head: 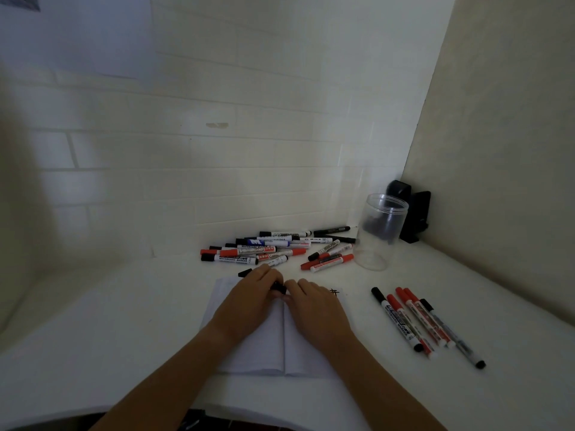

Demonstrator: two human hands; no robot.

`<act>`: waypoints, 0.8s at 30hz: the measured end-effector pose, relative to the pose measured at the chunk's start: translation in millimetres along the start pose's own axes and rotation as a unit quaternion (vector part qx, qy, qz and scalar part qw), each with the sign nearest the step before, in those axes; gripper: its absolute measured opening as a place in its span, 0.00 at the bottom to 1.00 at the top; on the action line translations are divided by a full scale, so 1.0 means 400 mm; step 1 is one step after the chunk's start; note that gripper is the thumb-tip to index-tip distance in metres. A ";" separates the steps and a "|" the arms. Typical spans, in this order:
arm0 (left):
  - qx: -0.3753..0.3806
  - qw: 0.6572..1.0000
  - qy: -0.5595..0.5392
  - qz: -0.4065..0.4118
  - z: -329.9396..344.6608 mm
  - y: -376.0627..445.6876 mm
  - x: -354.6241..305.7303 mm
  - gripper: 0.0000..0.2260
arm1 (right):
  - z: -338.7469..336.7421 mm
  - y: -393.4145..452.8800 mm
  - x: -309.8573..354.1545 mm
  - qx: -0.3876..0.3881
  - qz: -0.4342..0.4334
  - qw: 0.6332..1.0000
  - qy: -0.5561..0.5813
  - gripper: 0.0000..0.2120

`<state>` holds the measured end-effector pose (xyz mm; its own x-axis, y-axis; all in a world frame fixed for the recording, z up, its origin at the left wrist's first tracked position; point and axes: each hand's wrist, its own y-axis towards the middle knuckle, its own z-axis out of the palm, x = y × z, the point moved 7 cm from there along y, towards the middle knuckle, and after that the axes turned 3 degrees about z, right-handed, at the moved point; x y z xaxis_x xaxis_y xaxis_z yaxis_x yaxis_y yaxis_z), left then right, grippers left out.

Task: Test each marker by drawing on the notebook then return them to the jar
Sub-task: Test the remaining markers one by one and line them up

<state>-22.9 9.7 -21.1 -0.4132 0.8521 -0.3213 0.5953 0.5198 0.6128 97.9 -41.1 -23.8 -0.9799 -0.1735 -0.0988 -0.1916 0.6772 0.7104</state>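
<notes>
one head-worn wide view looks forward and down, close over the table (124,306).

- Dim, flat, greenish-grey throughout; no hard shadows, no glare.
- Brightest on the tiled wall (217,150) toward 12 o'clock, darkening toward 9 and 6 o'clock.
- Strongly bowed at the edges, wide-angle.
- Soft overall; smeared blur at 9 o'clock, marker print barely legible.

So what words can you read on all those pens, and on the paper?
"WHITEBOARD MARKER": white marker with a black cap, front of the pile.
"WHITEBOARD": red-capped marker behind it.
"WHITEBOARD": white marker at the back of the pile.
"#"-like pen mark: notebook, right page.
Labels on the five markers at the right: too blurred to read.
Jar: no text seen.
</notes>
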 end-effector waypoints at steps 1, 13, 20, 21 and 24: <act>0.009 1.000 0.006 0.001 0.006 0.000 0.002 0.09 | 0.003 -0.002 -0.001 0.009 0.002 1.000 0.003 0.08; 0.011 0.997 0.076 0.015 0.006 0.001 -0.001 0.13 | 0.005 -0.009 0.001 0.064 0.025 0.996 0.050 0.18; 0.013 0.996 0.085 -0.001 0.010 -0.003 0.006 0.14 | -0.018 -0.004 -0.014 0.037 0.055 0.998 -0.011 0.18; 0.002 0.996 0.086 -0.011 0.007 -0.003 0.007 0.14 | -0.017 -0.004 -0.022 0.038 0.083 0.996 0.001 0.19; -0.025 0.997 0.048 -0.047 -0.007 -0.001 0.009 0.12 | -0.023 -0.014 -0.052 0.048 0.179 0.980 0.065 0.16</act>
<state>-26.6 12.4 -20.4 -0.5304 0.7889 -0.3103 0.5166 0.5910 0.6195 119.7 -47.9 -19.5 -0.9710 0.0026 0.2389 0.1529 0.7750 0.6131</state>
